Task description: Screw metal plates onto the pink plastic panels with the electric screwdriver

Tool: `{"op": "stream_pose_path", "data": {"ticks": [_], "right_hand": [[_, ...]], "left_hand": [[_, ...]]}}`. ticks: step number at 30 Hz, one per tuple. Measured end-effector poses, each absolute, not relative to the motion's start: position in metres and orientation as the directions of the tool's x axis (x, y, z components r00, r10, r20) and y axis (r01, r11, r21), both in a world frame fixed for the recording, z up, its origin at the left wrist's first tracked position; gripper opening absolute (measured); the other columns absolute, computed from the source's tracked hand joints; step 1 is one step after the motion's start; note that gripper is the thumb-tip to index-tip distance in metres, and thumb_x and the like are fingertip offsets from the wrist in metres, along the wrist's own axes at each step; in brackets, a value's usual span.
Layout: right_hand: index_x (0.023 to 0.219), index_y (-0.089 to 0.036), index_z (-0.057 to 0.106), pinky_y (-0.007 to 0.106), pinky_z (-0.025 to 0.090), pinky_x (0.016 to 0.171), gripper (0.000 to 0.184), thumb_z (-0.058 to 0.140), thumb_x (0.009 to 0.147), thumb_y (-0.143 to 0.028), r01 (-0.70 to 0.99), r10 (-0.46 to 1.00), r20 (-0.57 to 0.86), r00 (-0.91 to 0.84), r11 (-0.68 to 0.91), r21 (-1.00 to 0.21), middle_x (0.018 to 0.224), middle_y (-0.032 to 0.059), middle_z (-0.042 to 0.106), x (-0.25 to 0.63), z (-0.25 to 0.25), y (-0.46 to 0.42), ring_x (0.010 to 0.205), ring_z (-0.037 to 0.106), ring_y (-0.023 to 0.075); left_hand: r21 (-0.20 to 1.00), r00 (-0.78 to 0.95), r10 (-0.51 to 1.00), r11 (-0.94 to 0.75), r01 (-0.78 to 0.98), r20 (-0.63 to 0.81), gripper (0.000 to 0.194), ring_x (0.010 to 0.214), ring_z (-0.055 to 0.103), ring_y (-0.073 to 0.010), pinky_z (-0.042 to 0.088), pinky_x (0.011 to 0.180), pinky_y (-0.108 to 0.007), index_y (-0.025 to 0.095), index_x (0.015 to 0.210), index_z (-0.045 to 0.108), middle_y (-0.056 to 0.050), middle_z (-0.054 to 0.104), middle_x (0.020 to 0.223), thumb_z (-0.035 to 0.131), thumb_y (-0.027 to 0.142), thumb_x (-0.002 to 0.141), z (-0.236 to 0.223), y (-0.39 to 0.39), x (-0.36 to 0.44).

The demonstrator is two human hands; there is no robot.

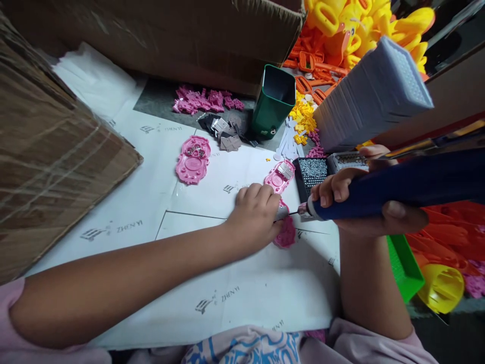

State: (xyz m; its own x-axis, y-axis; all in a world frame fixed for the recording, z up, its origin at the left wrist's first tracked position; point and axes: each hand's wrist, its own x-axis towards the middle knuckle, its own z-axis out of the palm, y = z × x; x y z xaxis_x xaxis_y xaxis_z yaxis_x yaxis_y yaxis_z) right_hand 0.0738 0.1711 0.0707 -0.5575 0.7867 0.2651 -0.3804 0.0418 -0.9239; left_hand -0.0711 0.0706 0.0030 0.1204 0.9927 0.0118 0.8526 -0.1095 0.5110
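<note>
My left hand (254,212) is closed over a pink plastic toy part (286,233) on the white paper sheet (235,298), fingers curled down on it. My right hand (364,199) grips a dark blue electric screwdriver (397,184); its thin bit points left and touches the part right by my left fingers. Just behind lies a second pink part (280,176) with a grey insert. A third pink part (193,159) rests further left on the paper.
A black tray of small screws (313,174) sits right of the parts. Behind stand a green cup (273,101), grey chips (223,132), pink pieces (206,100) and yellow pieces (303,119). Cardboard boxes (56,167) close off the left and back. A grey stack (373,96) rises right.
</note>
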Motion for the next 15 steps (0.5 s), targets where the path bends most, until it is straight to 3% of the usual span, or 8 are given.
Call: {"op": "stream_pose_path", "data": {"ticks": [8, 15], "right_hand": [[0.097, -0.029, 0.058, 0.038, 0.049, 0.041, 0.044, 0.07, 0.058, -0.044, -0.391, 0.749, 0.306, -0.587, 0.068, -0.918, 0.055, -0.0031, 0.062, 0.0741, 0.07, 0.171, 0.041, 0.056, 0.0195], [0.092, -0.03, 0.06, 0.036, 0.049, 0.043, 0.036, 0.071, 0.06, -0.044, -0.391, 0.753, 0.299, -0.586, 0.06, -0.918, 0.056, -0.0028, 0.06, 0.0757, 0.065, 0.1724, 0.043, 0.056, 0.0185]], "left_hand": [[0.511, 0.122, 0.992, -0.111, 0.853, 0.011, 0.034, 0.103, 0.042, -0.0305, 0.034, 0.085, -0.044, 0.014, 0.107, 0.057, -0.012, 0.053, 0.112, 0.057, 0.035, 0.081, 0.003, 0.0709, -0.0714], [0.51, 0.122, 0.992, -0.117, 0.852, 0.023, 0.034, 0.103, 0.041, -0.0302, 0.034, 0.085, -0.043, 0.014, 0.108, 0.057, -0.012, 0.053, 0.111, 0.059, 0.033, 0.08, 0.0022, 0.071, -0.0714]]}}
